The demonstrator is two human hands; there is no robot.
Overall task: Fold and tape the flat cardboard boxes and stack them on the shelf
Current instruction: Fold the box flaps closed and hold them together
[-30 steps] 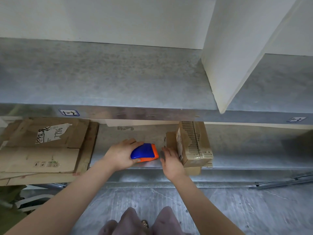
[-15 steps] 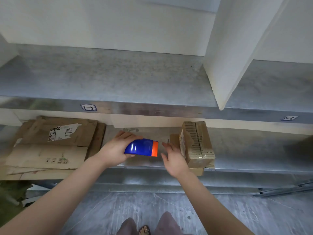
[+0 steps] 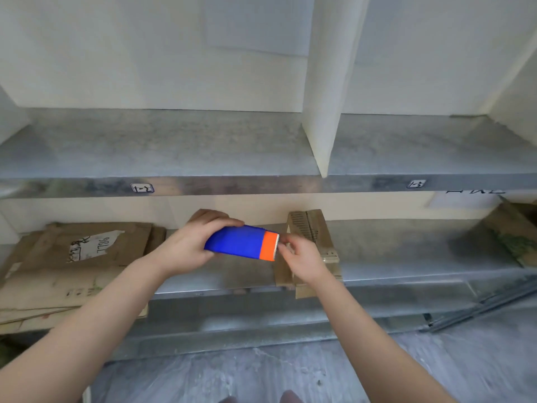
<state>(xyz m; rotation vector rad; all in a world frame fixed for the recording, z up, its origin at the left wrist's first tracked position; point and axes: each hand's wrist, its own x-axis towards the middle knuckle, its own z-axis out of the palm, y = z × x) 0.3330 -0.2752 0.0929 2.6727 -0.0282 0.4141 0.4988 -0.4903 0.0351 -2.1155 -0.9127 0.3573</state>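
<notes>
Cardboard flats left, box behind right hand

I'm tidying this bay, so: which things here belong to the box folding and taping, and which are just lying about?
In the job: tape dispenser, gripped by left hand, right hand pinching at its toothed end; small taped box; flat cardboard stack; lower shelf.
Lying about: shelf label; white divider; metal rail.

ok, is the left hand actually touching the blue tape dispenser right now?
Touching. The head view shows the left hand gripping the blue end of the tape dispenser, with its fingers curled over the top edge and no gap visible.
</notes>
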